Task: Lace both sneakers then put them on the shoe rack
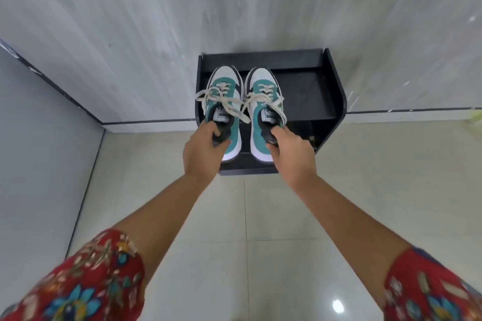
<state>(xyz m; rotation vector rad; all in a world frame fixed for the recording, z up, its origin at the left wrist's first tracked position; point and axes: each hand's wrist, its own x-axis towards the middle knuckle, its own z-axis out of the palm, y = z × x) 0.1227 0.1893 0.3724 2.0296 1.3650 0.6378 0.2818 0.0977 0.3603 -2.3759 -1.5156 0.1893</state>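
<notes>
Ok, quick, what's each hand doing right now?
Left hand: closed on the heel of the left sneaker.
Right hand: closed on the heel of the right sneaker.

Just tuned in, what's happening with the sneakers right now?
A person holds one teal and white sneaker in each hand by the heel collar: the left hand has the left sneaker, the right hand the right sneaker. Both are laced, with loose cream lace ends. They are over the black shoe rack against the wall; whether they already rest on it is unclear.
</notes>
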